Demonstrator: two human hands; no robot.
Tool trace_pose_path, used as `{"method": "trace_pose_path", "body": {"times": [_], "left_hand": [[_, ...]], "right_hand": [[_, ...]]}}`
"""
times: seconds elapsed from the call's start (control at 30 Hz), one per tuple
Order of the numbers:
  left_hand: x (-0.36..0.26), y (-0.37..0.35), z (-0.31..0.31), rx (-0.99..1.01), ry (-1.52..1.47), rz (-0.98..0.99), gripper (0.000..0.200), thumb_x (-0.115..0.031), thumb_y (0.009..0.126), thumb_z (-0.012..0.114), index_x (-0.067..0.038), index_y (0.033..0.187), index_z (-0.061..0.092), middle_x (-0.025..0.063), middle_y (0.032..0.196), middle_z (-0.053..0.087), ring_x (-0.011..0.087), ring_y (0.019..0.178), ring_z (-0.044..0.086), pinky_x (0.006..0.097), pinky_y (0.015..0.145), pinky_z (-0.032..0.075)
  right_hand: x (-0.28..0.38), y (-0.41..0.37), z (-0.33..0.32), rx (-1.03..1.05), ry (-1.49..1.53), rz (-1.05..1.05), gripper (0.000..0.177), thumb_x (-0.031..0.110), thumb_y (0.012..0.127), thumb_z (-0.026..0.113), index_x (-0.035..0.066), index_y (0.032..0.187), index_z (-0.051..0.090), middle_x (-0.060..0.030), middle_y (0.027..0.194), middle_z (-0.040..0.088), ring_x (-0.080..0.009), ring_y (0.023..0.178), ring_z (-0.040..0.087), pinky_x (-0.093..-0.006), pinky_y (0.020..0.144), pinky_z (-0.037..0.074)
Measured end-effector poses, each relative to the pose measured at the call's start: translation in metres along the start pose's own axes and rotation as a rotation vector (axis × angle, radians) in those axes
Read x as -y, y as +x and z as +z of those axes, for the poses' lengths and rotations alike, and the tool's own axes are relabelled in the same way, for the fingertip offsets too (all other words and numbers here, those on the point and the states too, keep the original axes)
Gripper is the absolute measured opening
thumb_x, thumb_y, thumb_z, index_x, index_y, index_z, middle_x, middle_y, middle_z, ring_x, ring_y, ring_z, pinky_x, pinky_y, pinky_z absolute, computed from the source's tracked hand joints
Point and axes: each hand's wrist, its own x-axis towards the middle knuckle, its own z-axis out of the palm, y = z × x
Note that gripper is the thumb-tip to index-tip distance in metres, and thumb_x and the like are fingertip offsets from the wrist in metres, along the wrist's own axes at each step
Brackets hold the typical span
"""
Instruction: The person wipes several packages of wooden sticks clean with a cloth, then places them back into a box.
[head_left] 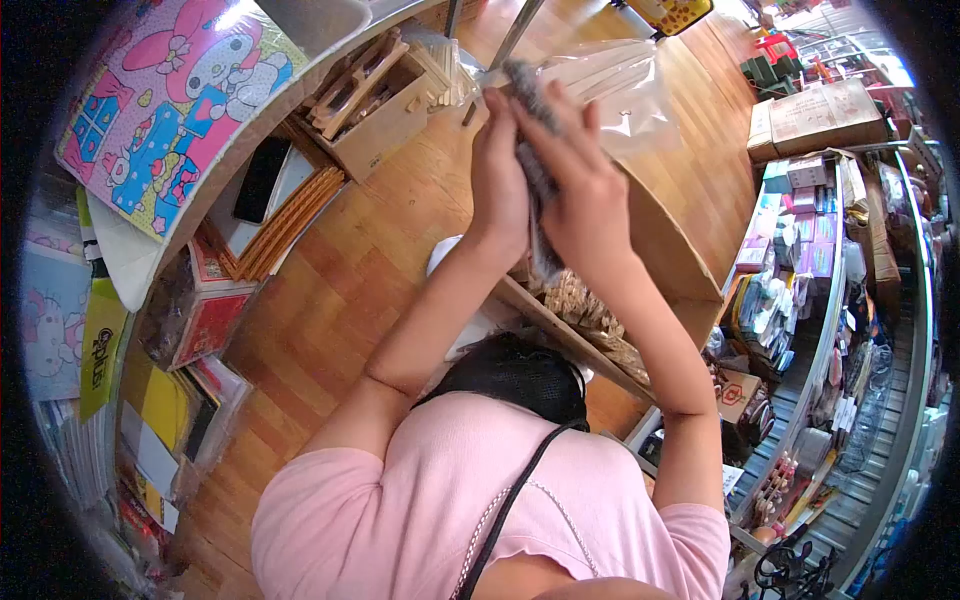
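Grey and fuzzy, the soft strip [527, 95] stands upright between your two palms. Its top end pokes out above your fingertips and its lower end hangs below your wrists. Pressing it flat like this seems to hold the limp piece straight and narrow, and it sits right against the clear plastic bag [625, 85] lifted just behind it. You cannot tell from this angle whether the tip is already inside the bag's mouth.

Your left hand [497, 185] is nearly flat, fingers together, pressed to one side of the strip. Your right hand [585, 195] closes over the other side, its fingers bent slightly around the strip and touching the bag's edge. Below your forearms an open cardboard box [665, 255] holds brown bundles [590, 310] within easy reach, above the wooden floor [330, 300].
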Motion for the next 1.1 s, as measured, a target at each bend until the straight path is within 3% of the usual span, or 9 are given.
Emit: {"method": "trace_pose_path", "body": {"times": [0.1, 0.17, 0.3, 0.5, 0.63, 0.83, 0.87, 0.97, 1.1], "left_hand": [[-0.002, -0.002, -0.001, 0.023, -0.082, 0.001, 0.047, -0.043, 0.096, 0.030, -0.008, 0.121, 0.046, 0.0038, 0.116, 0.053, 0.0140, 0.106, 0.051, 0.0343, 0.092, 0.040], [-0.014, -0.008, 0.017, -0.079, 0.093, -0.027, 0.056, -0.047, 0.094, 0.032, -0.008, 0.134, 0.035, 0.0093, 0.131, 0.045, 0.0195, 0.124, 0.038, 0.0335, 0.108, 0.019], [-0.003, -0.015, 0.024, 0.040, 0.153, 0.104, 0.058, -0.047, 0.094, 0.032, 0.000, 0.128, 0.039, 0.0132, 0.126, 0.048, 0.0247, 0.119, 0.044, 0.0394, 0.101, 0.033], [-0.005, -0.002, 0.009, -0.074, 0.236, 0.028, 0.053, -0.044, 0.096, 0.025, -0.005, 0.128, 0.041, 0.0093, 0.126, 0.048, 0.0213, 0.115, 0.047, 0.0341, 0.098, 0.036], [-0.008, -0.003, 0.014, -0.099, 0.172, 0.045, 0.055, -0.047, 0.095, 0.028, -0.004, 0.128, 0.040, 0.0104, 0.127, 0.047, 0.0207, 0.116, 0.046, 0.0373, 0.098, 0.037], [-0.003, -0.005, 0.020, -0.079, 0.225, 0.145, 0.052, -0.045, 0.095, 0.034, -0.001, 0.121, 0.045, 0.0110, 0.117, 0.052, 0.0188, 0.106, 0.052, 0.0329, 0.091, 0.041], [-0.005, -0.001, 0.018, -0.124, 0.203, 0.107, 0.051, -0.044, 0.095, 0.034, -0.001, 0.120, 0.046, 0.0111, 0.116, 0.053, 0.0187, 0.106, 0.052, 0.0326, 0.090, 0.042], [-0.010, 0.006, -0.001, -0.087, 0.202, 0.040, 0.049, -0.044, 0.096, 0.031, -0.003, 0.118, 0.048, 0.0110, 0.116, 0.052, 0.0176, 0.103, 0.054, 0.0321, 0.087, 0.043], [-0.016, -0.002, 0.011, -0.093, 0.228, 0.097, 0.053, -0.045, 0.095, 0.032, -0.002, 0.124, 0.043, 0.0127, 0.123, 0.049, 0.0226, 0.113, 0.049, 0.0370, 0.095, 0.040]], "right_hand": [[-0.008, -0.002, -0.004, 0.038, -0.019, -0.083, 0.060, -0.011, 0.062, 0.051, 0.007, 0.119, 0.055, -0.0139, 0.123, 0.052, -0.0306, 0.123, 0.041, -0.0483, 0.105, 0.026], [-0.024, 0.005, -0.017, 0.018, -0.206, -0.157, 0.061, -0.010, 0.063, 0.052, 0.009, 0.120, 0.055, -0.0141, 0.124, 0.051, -0.0304, 0.123, 0.041, -0.0485, 0.105, 0.026], [-0.053, 0.026, -0.029, -0.266, -0.245, 0.054, 0.052, -0.010, 0.068, 0.051, 0.008, 0.116, 0.057, -0.0178, 0.126, 0.048, -0.0348, 0.122, 0.040, -0.0479, 0.104, 0.027], [0.000, -0.003, 0.005, 0.001, 0.030, -0.012, 0.045, -0.010, 0.067, 0.050, 0.002, 0.110, 0.058, -0.0180, 0.129, 0.045, -0.0310, 0.122, 0.042, -0.0441, 0.103, 0.032], [-0.030, 0.006, -0.007, 0.002, -0.215, -0.117, 0.048, -0.008, 0.069, 0.050, 0.005, 0.115, 0.057, -0.0168, 0.129, 0.045, -0.0308, 0.122, 0.042, -0.0461, 0.105, 0.028], [-0.048, 0.020, -0.015, -0.191, -0.033, 0.236, 0.051, -0.014, 0.068, 0.044, 0.003, 0.116, 0.054, -0.0232, 0.114, 0.054, -0.0379, 0.118, 0.041, -0.0433, 0.107, 0.022], [-0.038, 0.012, -0.008, -0.048, -0.029, 0.242, 0.049, -0.012, 0.069, 0.047, 0.004, 0.114, 0.055, -0.0210, 0.130, 0.042, -0.0373, 0.119, 0.041, -0.0433, 0.104, 0.030], [-0.006, -0.003, 0.008, 0.036, 0.024, -0.056, 0.054, -0.010, 0.066, 0.050, 0.006, 0.117, 0.055, -0.0166, 0.128, 0.047, -0.0297, 0.123, 0.041, -0.0448, 0.103, 0.031], [-0.039, 0.014, -0.007, -0.034, -0.143, -0.073, 0.057, -0.011, 0.065, 0.050, 0.007, 0.119, 0.055, -0.0152, 0.126, 0.049, -0.0290, 0.126, 0.038, -0.0482, 0.106, 0.025]]}}
